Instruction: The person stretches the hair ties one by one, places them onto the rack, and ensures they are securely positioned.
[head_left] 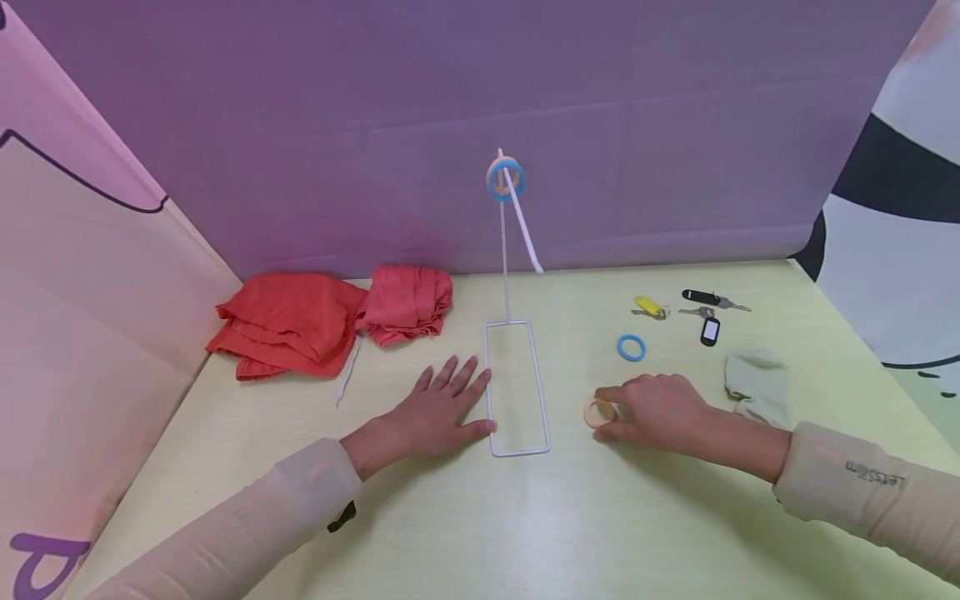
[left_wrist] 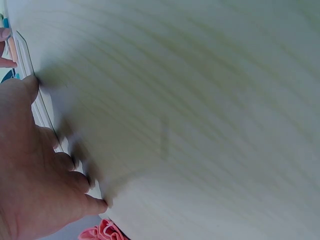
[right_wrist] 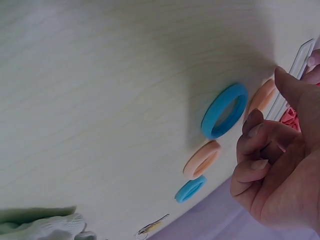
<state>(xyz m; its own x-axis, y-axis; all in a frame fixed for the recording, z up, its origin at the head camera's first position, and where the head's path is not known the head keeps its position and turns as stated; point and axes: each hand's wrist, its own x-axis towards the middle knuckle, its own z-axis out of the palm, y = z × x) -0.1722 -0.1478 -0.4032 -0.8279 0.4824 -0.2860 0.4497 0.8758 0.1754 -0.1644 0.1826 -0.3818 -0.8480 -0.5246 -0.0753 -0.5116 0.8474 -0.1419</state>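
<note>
My right hand pinches an orange ring at its edges, low over the table, between thumb and forefinger. In the right wrist view, a blue ring, an orange ring and a farther blue ring lie beside the hand. The first two are hidden in the head view. My left hand lies with fingers spread, thumb and fingertips at the left side of a white wire stand's rectangular base. A blue ring and an orange ring hang together on the stand's upper arm.
Two red cloths lie at the back left, a white cord beside them. Keys with a yellow tag and black tags are at the back right. A pale cloth sits near my right forearm.
</note>
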